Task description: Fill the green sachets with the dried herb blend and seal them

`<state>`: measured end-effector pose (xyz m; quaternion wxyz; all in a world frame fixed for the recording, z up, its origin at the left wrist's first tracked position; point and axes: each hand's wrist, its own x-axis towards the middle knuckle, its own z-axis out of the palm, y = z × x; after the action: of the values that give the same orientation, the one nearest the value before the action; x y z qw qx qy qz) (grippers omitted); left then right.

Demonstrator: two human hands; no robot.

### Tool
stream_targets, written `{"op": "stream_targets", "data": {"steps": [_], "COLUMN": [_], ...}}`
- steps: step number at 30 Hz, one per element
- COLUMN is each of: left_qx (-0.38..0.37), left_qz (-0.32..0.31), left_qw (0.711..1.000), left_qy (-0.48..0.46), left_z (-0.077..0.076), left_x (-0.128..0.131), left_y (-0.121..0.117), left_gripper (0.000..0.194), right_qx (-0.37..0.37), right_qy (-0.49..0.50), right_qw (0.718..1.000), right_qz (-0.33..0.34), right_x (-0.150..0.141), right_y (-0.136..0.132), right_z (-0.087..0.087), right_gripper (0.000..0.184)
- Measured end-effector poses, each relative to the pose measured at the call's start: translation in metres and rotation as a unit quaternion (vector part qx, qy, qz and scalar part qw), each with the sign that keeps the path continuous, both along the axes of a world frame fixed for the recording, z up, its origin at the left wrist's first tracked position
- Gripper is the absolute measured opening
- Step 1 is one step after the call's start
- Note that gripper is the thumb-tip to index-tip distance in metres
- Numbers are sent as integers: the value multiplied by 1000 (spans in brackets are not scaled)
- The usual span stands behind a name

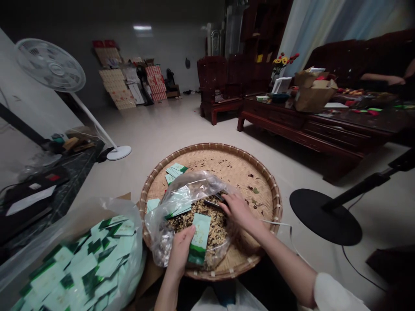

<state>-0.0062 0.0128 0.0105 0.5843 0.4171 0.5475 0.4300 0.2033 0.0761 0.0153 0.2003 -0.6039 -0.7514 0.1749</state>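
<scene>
A round woven bamboo tray [269, 190] sits in front of me, with an open clear plastic bag [201, 177] on it. The bag is full of loose dried bits [217, 229], pale and dark mixed. My left hand [181, 248] is closed on a light green paper packet [200, 233] with a dark green end, upright over the bag. More such packets [181, 209] lie in the bag's left part. Reaching into its right side, my right hand [236, 209] is closed round a slim black tool [212, 204]; its exact kind is not clear.
At lower left a big plastic bag [132, 216] holds many green packets [106, 259]. Loose packets [175, 170] lie on the tray's left. A black stand base [324, 216] and cable are on the right. A white fan [55, 69], wooden table [298, 125] and seated person's arm [382, 79] are farther off.
</scene>
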Motion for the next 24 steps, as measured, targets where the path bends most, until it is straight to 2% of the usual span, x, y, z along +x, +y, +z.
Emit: {"op": "stream_targets", "data": {"steps": [4,10,13,15,17,18,20,21,22,23,24], "left_qx": [24,35,13,-5,5,33,100,140,159,168,168], "left_qz": [-47,-91,-87,-32,99,195,315,348,355,341,312], "left_qw": [998,994,996,999,987,962,897,870,862,872,894], "left_qy": [38,44,20,-31,-124,-187,-294,-321,-326,-308,-273], "left_z": [-4,0,0,3,11,17,31,37,41,43,43], "left_x": [4,7,7,0,-15,-24,-43,-49,-53,-54,-52], "left_y": [-1,-7,-11,-13,-13,-13,-12,-12,-12,-13,-13], "left_gripper": [48,49,48,43,38,37,40,51,61,64,57], "right_qx": [-12,-4,-48,-121,-183,-203,-222,-230,-241,-251,-253], "right_qy": [180,248,313,376,434,458,489,493,488,473,449], "right_qw": [978,963,944,917,882,866,844,839,839,844,857], "right_qz": [104,105,88,57,18,2,-19,-22,-20,-12,0], "right_x": [-31,-53,-51,-46,-39,-36,-31,-30,-30,-31,-32], "right_y": [-16,-26,-24,-20,-16,-15,-14,-14,-15,-17,-19], "right_z": [10,5,2,1,-1,-2,-7,-11,-15,-18,-22], "right_gripper": [28,30,39,46,54,57,59,59,58,56,53]}}
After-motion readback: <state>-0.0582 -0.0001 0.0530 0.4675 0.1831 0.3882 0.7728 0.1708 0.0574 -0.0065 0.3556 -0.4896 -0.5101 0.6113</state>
